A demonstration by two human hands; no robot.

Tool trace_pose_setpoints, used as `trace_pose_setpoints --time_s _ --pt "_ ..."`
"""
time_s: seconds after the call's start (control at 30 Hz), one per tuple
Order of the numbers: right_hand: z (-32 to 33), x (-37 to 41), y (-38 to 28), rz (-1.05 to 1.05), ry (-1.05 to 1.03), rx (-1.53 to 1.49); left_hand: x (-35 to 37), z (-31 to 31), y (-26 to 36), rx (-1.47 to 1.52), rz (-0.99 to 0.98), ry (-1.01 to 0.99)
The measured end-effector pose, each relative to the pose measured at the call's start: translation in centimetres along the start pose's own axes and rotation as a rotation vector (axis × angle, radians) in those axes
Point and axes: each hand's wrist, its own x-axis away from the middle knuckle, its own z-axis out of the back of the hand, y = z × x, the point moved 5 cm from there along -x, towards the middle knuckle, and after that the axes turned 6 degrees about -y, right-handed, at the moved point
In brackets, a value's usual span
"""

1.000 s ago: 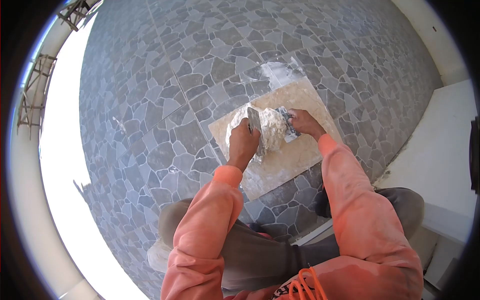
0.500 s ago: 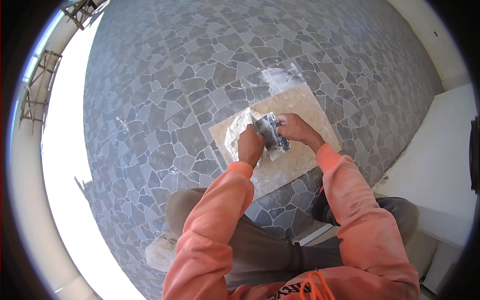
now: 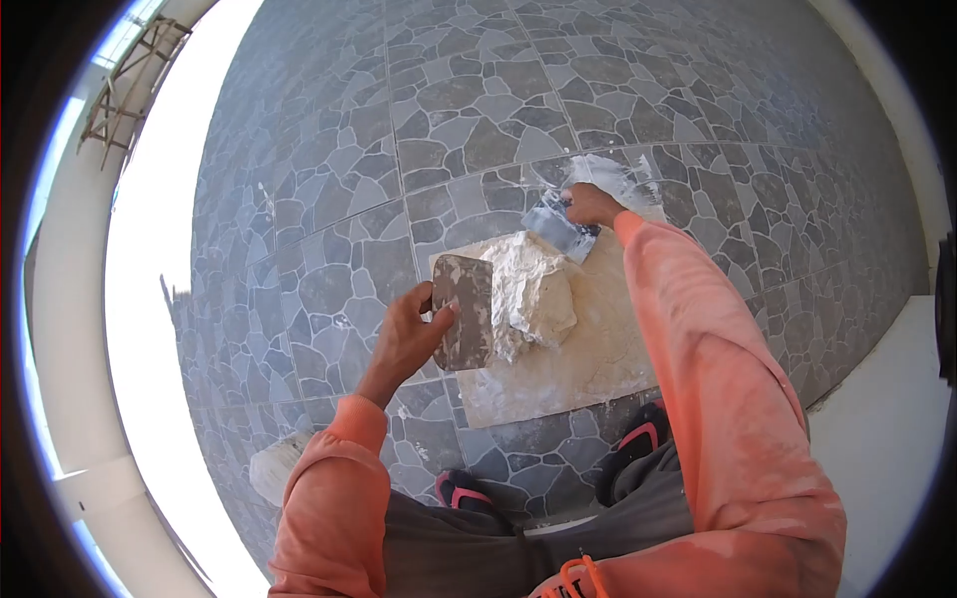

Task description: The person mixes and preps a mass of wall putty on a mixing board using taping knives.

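Note:
My left hand grips a brown, round-cornered flat scraper by its left edge, thumb on its face. White smears mark that face, which is over the board's left side. Beside it, a lumpy white heap of putty rests on a beige square board. My right hand is closed on a wide, thin-bladed putty knife at the heap's far side. White paste coats part of the blade. The fingers partly hide its grip edge.
Grey stone-pattern tiles surround the board, with a white smear beyond it. My feet in dark sandals are at the near edge. A whitish bag-like object lies lower left; a white ledge stands right.
My hands have moved apart from their meeting place over the board. The left went leftward with the brown scraper; the right went to the far side with the putty knife. The heap now shows fully.

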Motion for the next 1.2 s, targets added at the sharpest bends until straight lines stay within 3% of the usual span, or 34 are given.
trace_pose_setpoints --time_s 0.1,0.2,0.23,0.37,0.47,0.57,0.63,0.73,0.93,1.07,1.2 --pt "-0.5 -2.0 -2.1 0.175 0.005 0.027 -0.5 2.3 -1.2 0.105 0.09 0.065" --pt "-1.5 -5.3 -4.5 0.279 -0.292 0.185 -1.2 3.9 -3.0 0.09 0.135 0.118" --pt "-1.2 -5.0 -5.7 0.418 -0.297 0.131 -1.4 3.9 -3.4 0.136 0.121 0.155" --pt "-1.5 -4.7 -9.0 0.624 -0.505 0.095 -1.3 1.5 -6.3 0.462 0.053 0.365" --pt "-0.7 -2.6 -11.2 0.693 -0.523 0.207 0.0 -1.4 -7.1 0.625 0.021 0.619" --pt "0.7 1.3 -13.1 0.723 -0.47 0.288 2.3 -4.4 -6.7 0.79 -0.005 0.796" --pt "0.6 3.9 -13.5 0.797 -0.386 0.268 3.8 -5.9 -6.5 0.731 0.033 0.835" --pt "-0.3 9.7 -14.6 0.65 -0.36 0.383 5.9 -6.9 -7.5 0.636 0.058 0.834" --pt "-6.7 20.4 -14.5 0.874 -0.151 0.647 7.1 -7.3 -8.4 0.749 0.018 0.98" --pt "-4.4 21.5 -16.0 0.832 -0.159 0.673 8.1 -7.0 -7.1 0.853 -0.058 1.058" --pt "2.5 15.9 -17.1 0.62 -0.069 0.373 9.4 -7.0 -7.7 0.834 0.014 1.081"
